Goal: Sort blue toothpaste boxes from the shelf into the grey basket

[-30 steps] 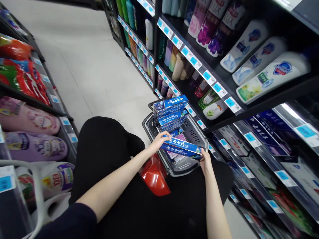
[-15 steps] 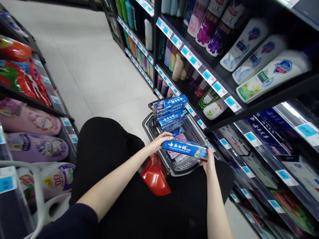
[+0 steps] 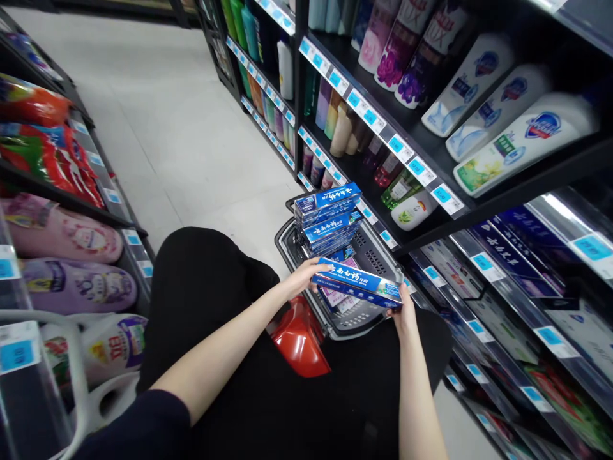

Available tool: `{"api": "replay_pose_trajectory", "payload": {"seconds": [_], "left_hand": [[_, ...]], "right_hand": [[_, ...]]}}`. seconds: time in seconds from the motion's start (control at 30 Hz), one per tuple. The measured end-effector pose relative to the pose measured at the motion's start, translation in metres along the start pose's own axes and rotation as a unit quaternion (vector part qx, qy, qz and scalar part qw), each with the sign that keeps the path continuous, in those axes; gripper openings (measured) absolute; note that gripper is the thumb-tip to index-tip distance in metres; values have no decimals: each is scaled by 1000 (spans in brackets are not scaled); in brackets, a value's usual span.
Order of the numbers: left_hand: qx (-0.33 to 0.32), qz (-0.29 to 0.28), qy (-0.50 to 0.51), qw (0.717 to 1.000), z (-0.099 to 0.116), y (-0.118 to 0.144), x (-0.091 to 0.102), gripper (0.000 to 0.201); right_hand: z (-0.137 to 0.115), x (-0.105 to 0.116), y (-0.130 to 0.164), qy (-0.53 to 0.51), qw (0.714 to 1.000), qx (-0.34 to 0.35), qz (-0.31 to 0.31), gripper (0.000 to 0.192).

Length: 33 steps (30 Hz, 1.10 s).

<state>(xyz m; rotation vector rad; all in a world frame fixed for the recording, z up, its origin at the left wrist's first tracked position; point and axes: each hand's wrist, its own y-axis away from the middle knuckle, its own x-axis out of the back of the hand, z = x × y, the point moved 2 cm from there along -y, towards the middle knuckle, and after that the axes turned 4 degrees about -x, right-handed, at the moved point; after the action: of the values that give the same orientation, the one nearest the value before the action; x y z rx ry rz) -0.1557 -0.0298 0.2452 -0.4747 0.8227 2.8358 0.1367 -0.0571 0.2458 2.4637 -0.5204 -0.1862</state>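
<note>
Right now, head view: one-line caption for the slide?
Both hands, left hand and right hand, hold a blue toothpaste box over a grey basket stacked with more boxes, beside shop shelves.

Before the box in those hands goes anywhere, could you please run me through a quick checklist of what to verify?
1. Left hand on the blue toothpaste box: ok, fingers at its left end.
2. Right hand supporting the other end: ok.
3. Box clear of the basket: ok, it is held above it.
4. Stack of blue boxes steady: cannot tell; it stands high and uneven.
5. Free slot on the lower shelf: cannot tell.
</note>
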Motion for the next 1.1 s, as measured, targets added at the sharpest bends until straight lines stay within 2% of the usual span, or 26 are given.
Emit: {"api": "replay_pose_trajectory", "payload": {"seconds": [0.4, 0.53, 0.67, 0.87, 1.0, 1.1], "left_hand": [[52, 7, 3, 999, 3, 3, -6, 44], [52, -14, 4, 999, 4, 6, -6, 56], [51, -26, 10, 998, 5, 7, -4, 53], [47, -10, -26, 998, 0, 1, -2, 52], [112, 17, -56, 992, -7, -4, 1, 55], [179, 32, -63, 981, -10, -3, 5, 60]], "right_hand": [[0, -1, 0, 7, 999, -45, 9, 44], [1, -3, 4, 7, 997, -70, -24, 46], [3, -1, 3, 13, 995, -81, -64, 51], [1, 2, 5, 37, 994, -91, -52, 60], [-2, -2, 5, 46, 993, -89, -57, 62], [-2, -4, 3, 68, 993, -91, -32, 60]]}}
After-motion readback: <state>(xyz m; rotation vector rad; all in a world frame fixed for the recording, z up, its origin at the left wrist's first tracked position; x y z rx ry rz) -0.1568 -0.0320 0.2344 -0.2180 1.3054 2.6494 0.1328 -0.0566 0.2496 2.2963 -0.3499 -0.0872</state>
